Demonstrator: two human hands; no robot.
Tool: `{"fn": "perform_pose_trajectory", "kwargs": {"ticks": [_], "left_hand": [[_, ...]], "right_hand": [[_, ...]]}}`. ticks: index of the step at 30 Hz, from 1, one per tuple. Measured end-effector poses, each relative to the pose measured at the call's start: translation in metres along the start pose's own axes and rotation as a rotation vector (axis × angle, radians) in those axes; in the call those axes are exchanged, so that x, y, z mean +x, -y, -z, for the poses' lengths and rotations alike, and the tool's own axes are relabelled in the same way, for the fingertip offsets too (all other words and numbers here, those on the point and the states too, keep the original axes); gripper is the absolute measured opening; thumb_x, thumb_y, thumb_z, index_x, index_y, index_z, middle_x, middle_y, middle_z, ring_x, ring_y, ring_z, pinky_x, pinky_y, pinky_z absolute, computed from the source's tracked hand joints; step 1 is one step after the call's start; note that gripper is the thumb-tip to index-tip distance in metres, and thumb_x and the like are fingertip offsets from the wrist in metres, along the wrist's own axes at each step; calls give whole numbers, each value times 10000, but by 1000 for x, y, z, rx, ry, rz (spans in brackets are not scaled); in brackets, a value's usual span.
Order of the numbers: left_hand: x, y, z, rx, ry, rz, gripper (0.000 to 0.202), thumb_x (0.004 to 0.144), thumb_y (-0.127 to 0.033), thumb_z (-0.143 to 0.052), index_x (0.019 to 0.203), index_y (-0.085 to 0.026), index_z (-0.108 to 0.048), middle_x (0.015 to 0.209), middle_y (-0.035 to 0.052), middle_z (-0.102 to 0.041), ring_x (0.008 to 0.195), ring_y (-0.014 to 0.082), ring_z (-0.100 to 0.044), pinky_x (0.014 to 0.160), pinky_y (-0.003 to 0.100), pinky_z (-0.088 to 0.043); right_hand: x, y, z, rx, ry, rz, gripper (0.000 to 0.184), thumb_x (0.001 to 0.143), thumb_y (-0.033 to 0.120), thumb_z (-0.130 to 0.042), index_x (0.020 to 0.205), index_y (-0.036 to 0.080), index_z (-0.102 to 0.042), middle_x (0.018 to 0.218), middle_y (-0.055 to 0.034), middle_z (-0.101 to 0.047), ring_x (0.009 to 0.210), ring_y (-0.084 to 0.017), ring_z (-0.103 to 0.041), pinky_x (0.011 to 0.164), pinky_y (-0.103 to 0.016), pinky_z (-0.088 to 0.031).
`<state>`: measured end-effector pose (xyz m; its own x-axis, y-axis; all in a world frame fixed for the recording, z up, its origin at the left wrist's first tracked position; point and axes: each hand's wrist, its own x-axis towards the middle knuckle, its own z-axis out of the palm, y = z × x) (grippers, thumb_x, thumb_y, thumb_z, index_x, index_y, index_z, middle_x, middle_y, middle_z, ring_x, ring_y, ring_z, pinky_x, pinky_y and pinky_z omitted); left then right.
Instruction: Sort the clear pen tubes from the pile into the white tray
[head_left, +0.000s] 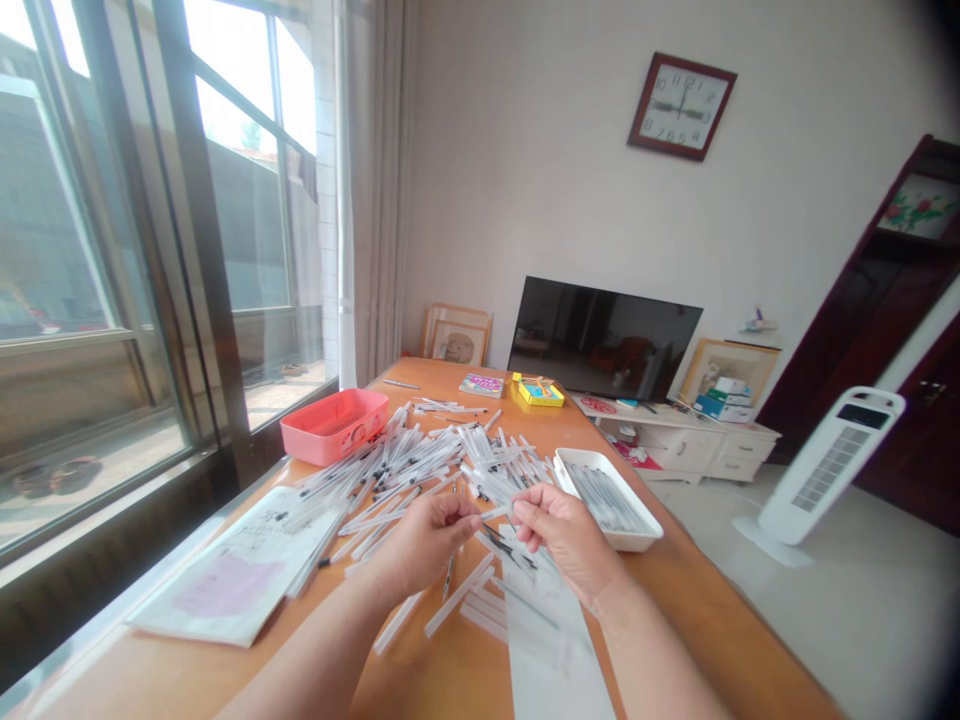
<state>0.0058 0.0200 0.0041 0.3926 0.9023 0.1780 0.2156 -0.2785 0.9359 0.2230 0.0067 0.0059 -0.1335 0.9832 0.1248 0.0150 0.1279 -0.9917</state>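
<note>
Your left hand and right hand were held apart, fingertips pinching either end of a thin clear pen barrel over an orange table, loose pens crowding your workspace between a white tray and a pink plastic box, a wall clock beyond

Left hand and right hand curl inward, facing each other.

Thin clear pen tube held betw. L hand & R hand, above loose pile of pens on wooden table; white tray of pens kept just R, pink plastic box beyond pile.
</note>
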Motion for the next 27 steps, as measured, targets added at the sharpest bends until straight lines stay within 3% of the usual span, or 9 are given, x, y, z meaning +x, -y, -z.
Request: {"fn": "perform_pose_trajectory", "kwargs": {"ticks": [5, 12, 15, 20, 27], "left_hand": [[0, 4, 0, 73, -8, -45, 318, 880, -434, -569, 791, -137, -641, 650, -20, -473, 614, 119, -380, 570, 249, -291], [-3, -2, 0, 151, -9, -91, 261, 892, -378, -556, 793, -154, -646, 694, -7, -536, 660, 129, -447, 619, 245, -337], [-2, -3, 1, 127, -4, -77, 284, 895, -392, -549, 763, -151, -622, 672, -15, -505, 643, 123, -422, 605, 243, -330], [-1, -2, 2, 101, -19, -84, 287, 895, -400, -554, 756, -155, -603, 666, -25, -484, 633, 114, -400, 588, 236, -316], [-3, -2, -1, 155, -35, -92, 253, 885, -381, -561, 809, -154, -644, 707, -6, -545, 663, 124, -448, 610, 236, -346]], "right_hand": [[-1, 1, -1, -126, -12, -9, 298, 888, 475, -595, 833, 183, -581, 744, -15, -635, 572, -108, -509, 523, -233, -368], [3, -4, -6, -374, -64, 66, 499, 923, 616, -449, 659, 194, -487, 549, 43, -447, 521, -104, -414, 521, -239, -337], [2, -3, -5, -347, -77, 21, 534, 930, 651, -386, 709, 191, -544, 574, 26, -505, 490, -106, -431, 501, -243, -346], [1, 1, -7, -272, -70, 94, 412, 909, 597, -487, 875, 199, -591, 800, -17, -644, 631, -131, -563, 572, -241, -420], [2, -3, -10, -492, -173, 179, 484, 916, 599, -470, 641, 201, -489, 575, 30, -481, 568, -129, -449, 547, -250, -359]]}}
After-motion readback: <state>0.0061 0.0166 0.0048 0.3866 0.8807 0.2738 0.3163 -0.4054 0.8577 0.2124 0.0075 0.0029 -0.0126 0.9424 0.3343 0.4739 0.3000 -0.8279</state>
